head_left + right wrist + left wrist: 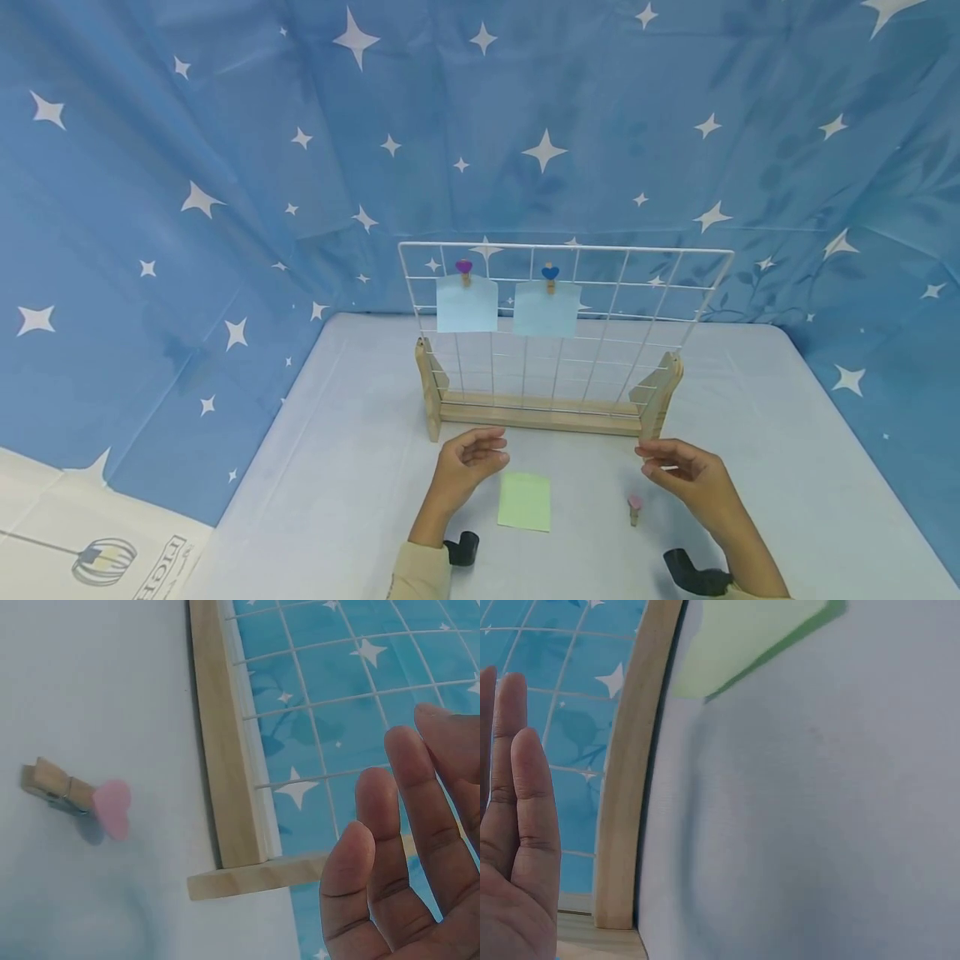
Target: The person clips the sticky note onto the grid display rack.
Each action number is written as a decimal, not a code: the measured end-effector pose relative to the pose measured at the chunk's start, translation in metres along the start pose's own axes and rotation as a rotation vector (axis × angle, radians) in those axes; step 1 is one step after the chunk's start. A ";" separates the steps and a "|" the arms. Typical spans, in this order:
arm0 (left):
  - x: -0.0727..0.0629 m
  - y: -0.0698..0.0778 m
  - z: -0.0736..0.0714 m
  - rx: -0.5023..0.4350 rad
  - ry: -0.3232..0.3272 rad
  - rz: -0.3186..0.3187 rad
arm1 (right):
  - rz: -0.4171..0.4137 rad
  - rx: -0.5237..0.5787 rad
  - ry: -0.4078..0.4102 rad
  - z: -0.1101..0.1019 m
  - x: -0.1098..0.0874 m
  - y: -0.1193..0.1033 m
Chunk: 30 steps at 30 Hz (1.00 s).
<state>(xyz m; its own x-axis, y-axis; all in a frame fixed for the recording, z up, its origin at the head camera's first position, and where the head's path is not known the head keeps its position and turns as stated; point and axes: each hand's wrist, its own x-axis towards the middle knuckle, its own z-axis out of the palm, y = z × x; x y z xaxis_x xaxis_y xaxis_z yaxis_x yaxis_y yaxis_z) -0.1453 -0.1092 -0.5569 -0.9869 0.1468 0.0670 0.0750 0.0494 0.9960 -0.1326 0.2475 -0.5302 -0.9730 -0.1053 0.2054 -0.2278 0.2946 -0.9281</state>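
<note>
My left hand (467, 469) hovers above the table, left of a green sticky note (524, 502), its fingers loosely bent around nothing. On the other side my right hand (692, 481) is held in the air, also without anything in it. Below and left of it lies a small wooden clothespin (60, 789) with a pink heart (113, 809). Behind both hands stands a white wire grid (600, 333) in a wooden base (540, 415). Two light blue notes hang on it: the left note (467, 307) under a purple heart clip (465, 270), the right note (546, 310) under a blue heart clip (551, 275).
A pale tabletop (337, 500) lies beneath everything. Blue star-patterned cloth (480, 108) hangs behind and at both sides. The base's wooden end supports (657, 396) rise at the grid's two ends.
</note>
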 end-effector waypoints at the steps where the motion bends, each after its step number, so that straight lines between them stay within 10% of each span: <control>1: 0.000 -0.001 0.001 0.000 0.001 -0.008 | 0.006 0.000 0.000 0.000 0.000 0.002; 30: -0.005 -0.014 0.006 0.172 0.003 -0.198 | 0.144 0.038 -0.154 -0.001 -0.019 0.039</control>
<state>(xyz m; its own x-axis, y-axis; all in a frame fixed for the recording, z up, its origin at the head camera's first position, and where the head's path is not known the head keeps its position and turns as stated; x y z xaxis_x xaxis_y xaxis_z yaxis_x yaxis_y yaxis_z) -0.1406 -0.1047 -0.5716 -0.9852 0.1146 -0.1277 -0.0966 0.2442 0.9649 -0.1232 0.2623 -0.5693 -0.9775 -0.2097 0.0227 -0.0826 0.2817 -0.9559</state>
